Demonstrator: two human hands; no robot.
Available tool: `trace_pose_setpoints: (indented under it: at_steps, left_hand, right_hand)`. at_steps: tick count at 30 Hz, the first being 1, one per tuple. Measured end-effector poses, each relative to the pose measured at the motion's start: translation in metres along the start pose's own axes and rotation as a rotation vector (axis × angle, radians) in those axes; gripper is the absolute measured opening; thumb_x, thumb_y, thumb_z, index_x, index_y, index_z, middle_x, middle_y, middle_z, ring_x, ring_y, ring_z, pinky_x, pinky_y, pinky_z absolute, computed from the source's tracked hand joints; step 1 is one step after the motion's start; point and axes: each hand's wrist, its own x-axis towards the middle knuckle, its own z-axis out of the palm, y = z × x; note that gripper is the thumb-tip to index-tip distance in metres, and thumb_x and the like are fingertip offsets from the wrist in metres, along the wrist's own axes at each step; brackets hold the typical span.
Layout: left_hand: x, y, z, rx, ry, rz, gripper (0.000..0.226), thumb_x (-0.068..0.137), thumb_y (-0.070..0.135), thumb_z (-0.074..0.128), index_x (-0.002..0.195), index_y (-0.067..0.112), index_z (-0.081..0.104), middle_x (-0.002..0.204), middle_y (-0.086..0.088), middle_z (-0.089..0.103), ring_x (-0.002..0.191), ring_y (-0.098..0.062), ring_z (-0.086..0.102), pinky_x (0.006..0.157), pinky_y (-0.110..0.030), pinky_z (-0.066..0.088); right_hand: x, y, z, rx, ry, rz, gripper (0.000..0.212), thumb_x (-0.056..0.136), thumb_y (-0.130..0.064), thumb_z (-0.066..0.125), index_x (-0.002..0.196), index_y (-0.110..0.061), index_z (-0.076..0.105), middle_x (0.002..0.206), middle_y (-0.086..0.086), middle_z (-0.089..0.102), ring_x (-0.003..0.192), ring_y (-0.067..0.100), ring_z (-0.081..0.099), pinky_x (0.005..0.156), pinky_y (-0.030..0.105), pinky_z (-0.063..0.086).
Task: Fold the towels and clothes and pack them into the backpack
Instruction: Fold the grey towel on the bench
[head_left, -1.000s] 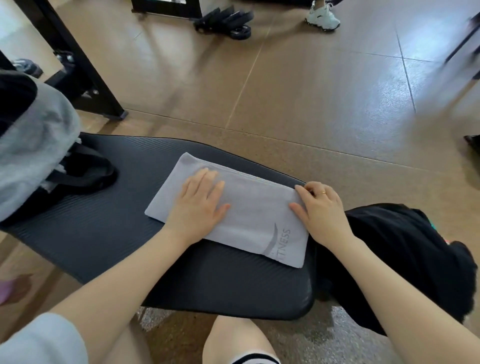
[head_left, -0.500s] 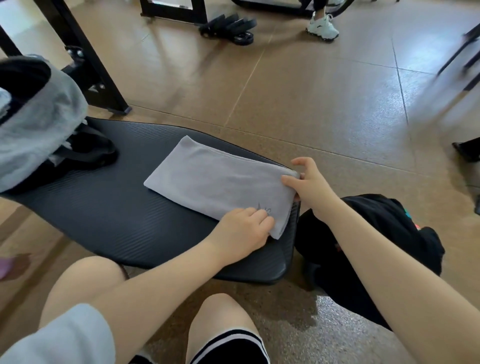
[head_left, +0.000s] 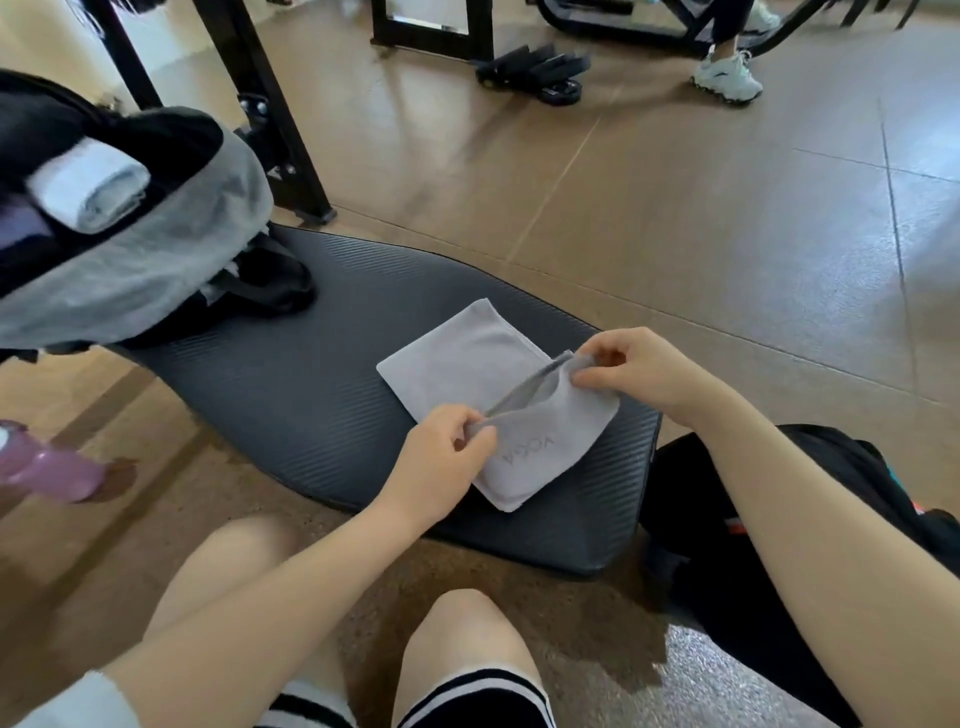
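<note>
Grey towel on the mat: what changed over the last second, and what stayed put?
Both hands went from pressing flat to pinching: the left hand and right hand now grip the grey towel's near end, folding it over toward the far end. The far half stays on the black mat; the backpack is unmoved.

One camera on the person's head looks forward and down, close above the black mat (head_left: 322, 374) on the floor.

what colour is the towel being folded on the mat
Light grey, with faint darker grey lettering on the folded-over part. The towel shows best in the head view, the only one.
</note>
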Motion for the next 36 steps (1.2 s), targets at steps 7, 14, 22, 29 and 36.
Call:
trace_pose_setpoints:
  at_steps: [7,14,22,29,36]
  left_hand:
    - [0.020,-0.013,-0.008,0.162,0.039,0.006,0.025,0.084,0.019,0.062,0.067,0.005,0.051,0.056,0.005,0.044,0.053,-0.008,0.037,0.054,-0.014,0.032]
    - [0.031,-0.020,-0.018,0.327,-0.037,-0.017,0.017,0.083,0.026,0.060,0.088,0.021,0.044,0.078,0.005,0.059,0.074,-0.018,0.056,0.066,-0.033,0.045]
    - [0.041,-0.024,-0.023,0.358,-0.088,0.049,0.010,0.084,0.024,0.057,0.080,0.019,0.049,0.078,0.004,0.058,0.074,-0.020,0.055,0.061,-0.029,0.042]
    - [0.077,-0.044,-0.059,0.626,0.133,0.056,0.040,0.088,0.030,0.056,0.123,0.012,0.049,0.127,-0.007,0.048,0.117,-0.028,0.040,0.089,-0.038,0.037]
    - [0.103,-0.057,-0.089,0.422,-0.145,-0.243,0.032,0.083,0.045,0.059,0.093,0.015,0.060,0.097,-0.003,0.060,0.108,-0.026,0.047,0.083,-0.038,0.045]
  right_hand:
    - [0.023,-0.004,0.025,-0.299,0.093,0.089,0.021,0.092,-0.029,0.052,0.081,-0.011,0.054,0.071,-0.005,0.050,0.074,0.016,0.046,0.059,0.029,0.031]
    - [0.029,0.012,0.057,-0.427,0.517,-0.010,0.015,0.083,-0.029,0.066,0.086,-0.015,0.061,0.087,0.001,0.060,0.088,0.026,0.054,0.073,0.032,0.037]
    - [-0.029,0.003,0.097,-0.607,0.195,-0.260,0.062,0.086,-0.054,0.025,0.130,-0.020,0.053,0.134,-0.002,0.051,0.126,0.018,0.043,0.105,0.029,0.023]
    - [-0.021,0.002,0.111,-0.659,0.049,-0.170,0.078,0.080,-0.068,0.007,0.147,-0.031,0.018,0.156,-0.014,0.010,0.144,0.009,-0.002,0.111,0.025,-0.015]
    - [-0.017,-0.018,0.128,-0.680,0.255,-0.168,0.063,0.085,-0.056,0.024,0.129,-0.020,0.053,0.144,0.000,0.040,0.132,0.023,0.038,0.110,0.032,0.014]
